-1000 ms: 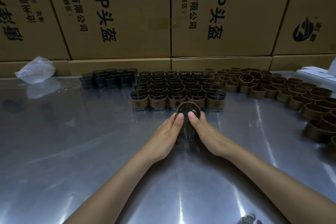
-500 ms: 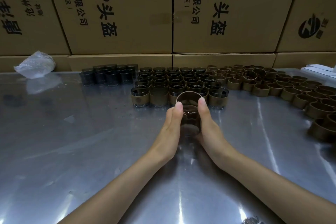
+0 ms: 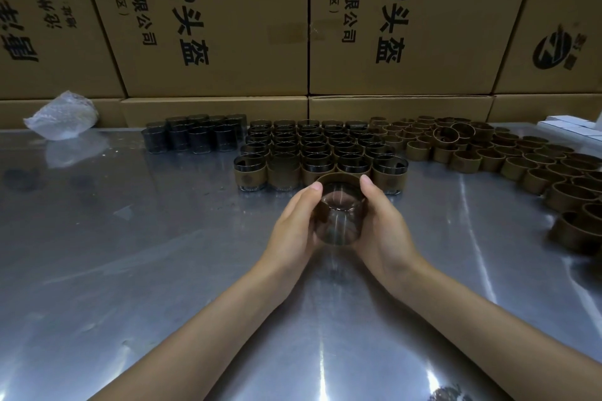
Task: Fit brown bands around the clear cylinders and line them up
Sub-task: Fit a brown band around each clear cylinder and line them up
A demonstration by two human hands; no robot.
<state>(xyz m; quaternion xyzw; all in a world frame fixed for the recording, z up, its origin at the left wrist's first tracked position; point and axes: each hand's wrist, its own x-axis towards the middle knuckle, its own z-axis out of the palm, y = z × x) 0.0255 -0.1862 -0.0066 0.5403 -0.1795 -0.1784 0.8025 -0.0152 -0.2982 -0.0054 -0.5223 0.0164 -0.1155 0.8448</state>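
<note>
The scene is dim and warm-toned. Light falls from above and shows as long white streaks of glare on the metal table [image 3: 130, 270], strongest near the bottom right. The tabletop also mirrors the plastic bag [image 3: 62, 115] at the far left as a pale smudge. The wide lens bends the cardboard boxes [image 3: 211, 19] so that their edges lean outward toward both sides. Detail is soft throughout, and the brown rings [image 3: 521, 166] at the far right blur together.

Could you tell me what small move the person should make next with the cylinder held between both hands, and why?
Probably press the brown band further along the clear cylinder. The left hand and right hand grip it tilted above the table, with the band only at its far end.
</note>
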